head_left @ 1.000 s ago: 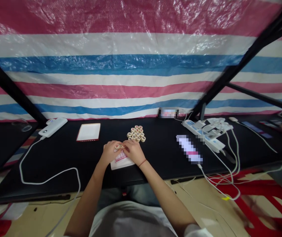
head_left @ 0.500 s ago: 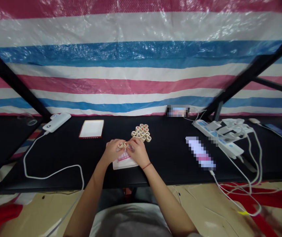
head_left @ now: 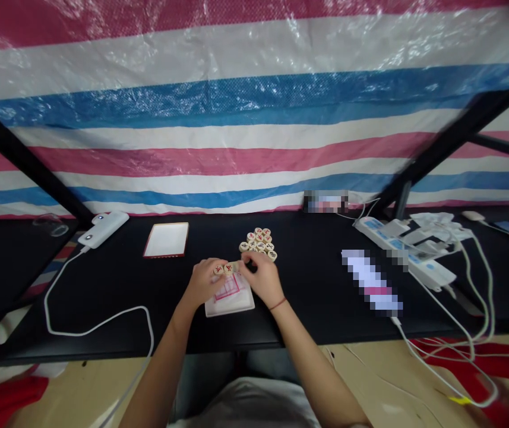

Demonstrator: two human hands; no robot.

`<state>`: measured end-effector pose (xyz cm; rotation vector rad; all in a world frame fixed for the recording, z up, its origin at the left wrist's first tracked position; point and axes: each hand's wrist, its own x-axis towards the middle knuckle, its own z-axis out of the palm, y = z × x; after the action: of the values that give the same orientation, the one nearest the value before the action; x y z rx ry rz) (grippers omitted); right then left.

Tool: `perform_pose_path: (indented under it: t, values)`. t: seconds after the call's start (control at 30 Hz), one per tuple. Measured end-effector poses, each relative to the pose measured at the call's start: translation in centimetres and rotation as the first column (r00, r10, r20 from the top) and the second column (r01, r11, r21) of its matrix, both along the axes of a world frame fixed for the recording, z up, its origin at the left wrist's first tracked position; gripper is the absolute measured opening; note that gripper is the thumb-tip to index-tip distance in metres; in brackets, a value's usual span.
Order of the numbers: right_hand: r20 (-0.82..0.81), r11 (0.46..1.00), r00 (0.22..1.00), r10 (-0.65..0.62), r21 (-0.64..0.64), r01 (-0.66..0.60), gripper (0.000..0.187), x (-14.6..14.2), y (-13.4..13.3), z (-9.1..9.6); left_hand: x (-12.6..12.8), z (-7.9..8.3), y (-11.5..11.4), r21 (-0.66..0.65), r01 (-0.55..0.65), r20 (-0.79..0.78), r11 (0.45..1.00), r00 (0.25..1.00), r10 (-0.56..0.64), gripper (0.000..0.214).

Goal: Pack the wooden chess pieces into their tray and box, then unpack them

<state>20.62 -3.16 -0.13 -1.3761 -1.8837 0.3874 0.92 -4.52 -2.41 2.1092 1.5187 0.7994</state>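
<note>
A white tray (head_left: 230, 310) with a pink-printed sheet in it lies near the table's front edge. At its far side, two Chinese chess pieces with red characters (head_left: 228, 269) show in a row, and a paler shape beside them is unclear. My left hand (head_left: 205, 282) curls round the left end of this row, fingers closed on the outer piece. On the right, my right hand (head_left: 264, 278) has thumb and forefinger bent close together between the row and the pile; what they pinch is hidden. Just beyond them sits the pile of Chinese chess pieces (head_left: 260, 238), red and black.
An open box lid (head_left: 166, 240) lies at the back left, near a white device (head_left: 105, 230) with a cable. To the right are a blurred-out phone (head_left: 372, 279) and a power strip (head_left: 408, 252) with plugs and cables. A striped sheet (head_left: 236, 160) hangs behind the table.
My right hand has moved right, away from the row, uncovering more of the tray and its printed sheet. The left hand stays at the row. The whole view has shifted slightly.
</note>
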Motion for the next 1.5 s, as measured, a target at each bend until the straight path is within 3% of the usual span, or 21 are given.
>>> perform_pose_path:
  t: [0.07, 0.13, 0.23, 0.33, 0.43, 0.57, 0.83, 0.93, 1.0, 1.03, 1.07, 1.13, 1.2, 1.27, 1.37, 1.5]
  values:
    - [0.043, 0.994, 0.993, -0.108, -0.02, 0.109, 0.019, 1.5, 2.3, 1.1, 0.0, 0.1, 0.0, -0.016, -0.001, 0.003, 1.0, 1.0, 0.001, 0.025]
    - [0.184, 0.991, 0.978, -0.099, -0.069, 0.113, 0.021, 2.6, 5.1, 2.4, 0.0, 0.2, 0.0, -0.03, 0.003, 0.009, 1.0, 1.0, -0.003, 0.024]
    - [0.405, 0.974, 0.912, 0.067, -0.225, 0.028, 0.025, 2.9, 9.1, 3.7, -0.1, 0.2, -0.2, -0.032, -0.005, 0.038, 0.999, 0.999, 0.006, 0.025]
    - [0.546, 0.93, 0.796, 0.261, -0.363, -0.056, 0.029, 1.9, 11.5, 4.1, 0.0, 0.2, -0.4, -0.02, -0.048, 0.074, 0.999, 0.996, 0.049, 0.025]
    - [0.599, 0.903, 0.725, 0.34, -0.423, -0.074, 0.029, 0.9, 12.6, 4.1, 0.3, 0.3, -0.6, -0.029, -0.074, 0.074, 0.997, 0.994, 0.076, 0.024]
    - [0.615, 0.876, 0.687, 0.386, -0.477, -0.065, 0.027, 0.1, 13.4, 4.6, 0.5, 0.7, -0.7, -0.039, -0.094, 0.051, 0.995, 0.994, 0.096, 0.023]
    - [0.558, 0.826, 0.708, 0.432, -0.561, -0.062, 0.038, -1.6, 14.3, 5.4, 0.5, 0.8, -0.5, -0.035, -0.086, 0.06, 0.996, 0.994, 0.088, 0.023]
    - [0.494, 0.811, 0.749, 0.441, -0.578, -0.095, 0.036, -1.0, 14.7, 5.6, 0.6, 0.7, -0.4, -0.03, -0.091, 0.073, 0.995, 0.993, 0.093, 0.023]
    - [0.349, 0.756, 0.807, 0.476, -0.632, -0.172, 0.033, 0.0, 14.8, 5.8, 0.6, 0.6, -0.4, -0.031, -0.081, 0.073, 0.996, 0.994, 0.083, 0.022]
    - [0.216, 0.704, 0.843, 0.493, -0.668, -0.241, 0.033, 0.5, 14.7, 5.8, 0.5, 0.5, -0.5, -0.031, -0.073, 0.072, 0.997, 0.995, 0.075, 0.022]
    - [-0.007, 0.619, 0.873, 0.488, -0.703, -0.351, 0.035, 1.0, 14.4, 5.8, 0.5, 0.5, -0.5, -0.03, -0.065, 0.074, 0.997, 0.995, 0.068, 0.022]
    - [-0.405, 0.468, 0.818, 0.409, -0.677, -0.569, 0.04, 1.5, 13.2, 5.8, 0.3, 0.7, -0.5, -0.007, -0.065, 0.093, 0.998, 0.994, 0.066, 0.025]
    - [-0.591, 0.421, 0.731, 0.34, -0.6, -0.681, 0.041, 1.5, 11.4, 5.7, 0.1, 1.3, -0.3, 0.057, -0.099, 0.123, 0.993, 0.988, 0.092, 0.032]
    - [-0.663, 0.453, 0.682, 0.309, -0.528, -0.718, 0.04, 1.0, 9.5, 5.7, -0.1, 2.3, 0.0, 0.128, -0.126, 0.143, 0.984, 0.984, 0.107, 0.041]
    - [-0.718, 0.533, 0.636, 0.284, -0.432, -0.727, 0.038, 0.0, 7.2, 5.7, 0.2, 3.9, 1.0, 0.159, -0.016, 0.143, 0.987, 0.99, -0.007, 0.054]
    - [-0.732, 0.662, 0.652, 0.197, -0.392, -0.639, 0.038, -0.5, 5.3, 5.2, 1.1, 4.9, 2.1, 0.276, 0.034, 0.204, 0.96, 0.974, -0.094, 0.035]
